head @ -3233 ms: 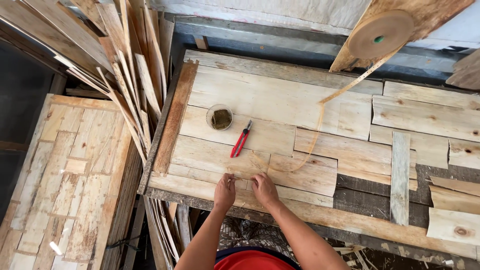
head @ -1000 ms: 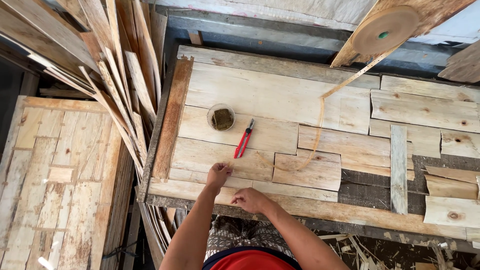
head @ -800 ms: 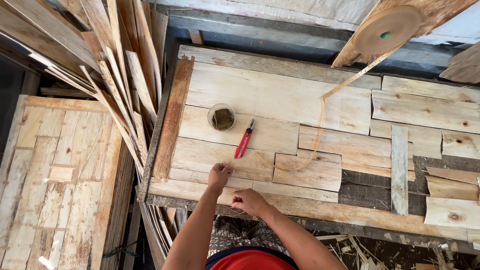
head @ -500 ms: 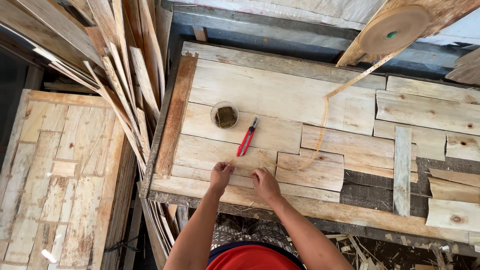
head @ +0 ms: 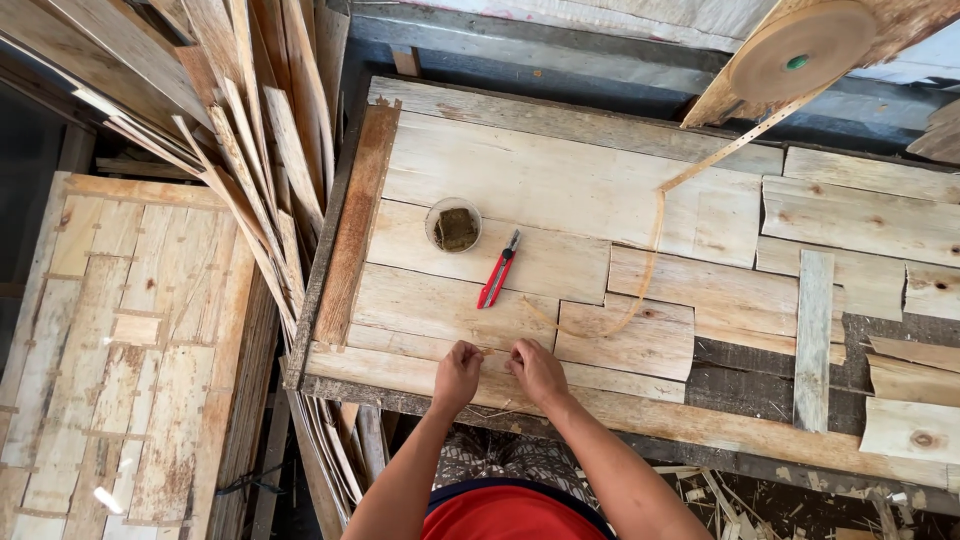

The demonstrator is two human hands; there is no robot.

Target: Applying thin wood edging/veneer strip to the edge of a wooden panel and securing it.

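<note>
Rough matt wooden boards (head: 540, 180), red plastic knife (head: 497, 270), thin veneer strip (head: 655, 250)

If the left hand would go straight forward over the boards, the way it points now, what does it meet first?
Probably the red utility knife, lying ahead of the left hand on the wooden boards. Only bare wood lies between; the exact line is uncertain.

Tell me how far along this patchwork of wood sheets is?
Done: pale veneer sheets cover the panel's left part. In hand: left hand and right hand press the thin tan tape strip onto a front seam. Left: dark bare gaps and loose pieces at the right.
</note>
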